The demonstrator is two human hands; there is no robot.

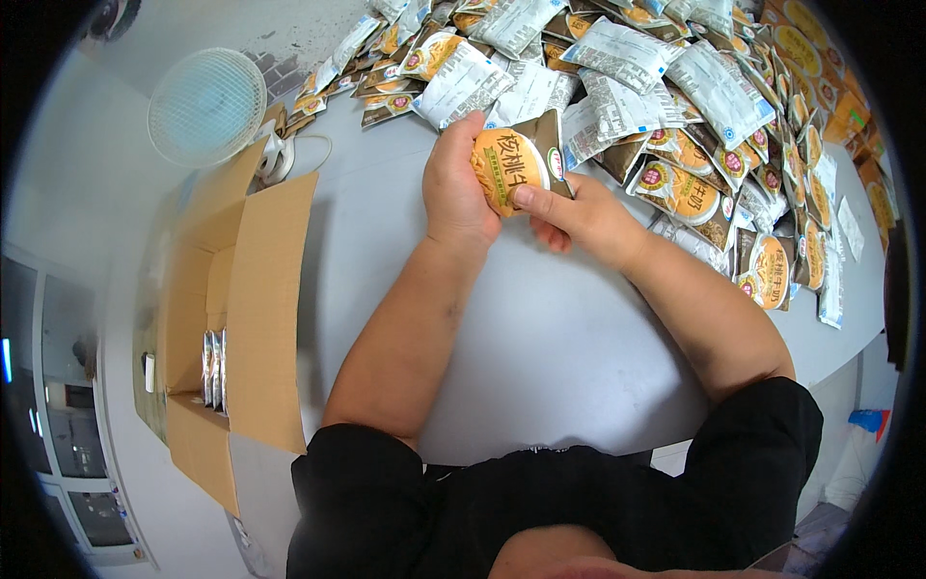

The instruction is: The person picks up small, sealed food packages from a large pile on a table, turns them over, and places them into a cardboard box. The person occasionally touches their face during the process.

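Note:
Between my two hands is a brown and orange printed sachet (512, 163), its picture side facing up. My left hand (460, 181) grips it along the left edge, palm turned inward. My right hand (586, 217) pinches its lower right part, the thumb lying on the printed front. Whether more sachets lie beneath it is hidden. Just beyond my hands a large heap of sachets (629, 54) covers the back and right of the grey table (535, 347), some with their pale backs up, others showing brown and orange fronts.
At the left stands an open cardboard box (268, 311) with several sachets (215, 369) upright inside. Behind it are a tape roll (275, 159) and a round white mesh basket or cover (206, 108). Orange printed cartons (810, 43) stand at the far right.

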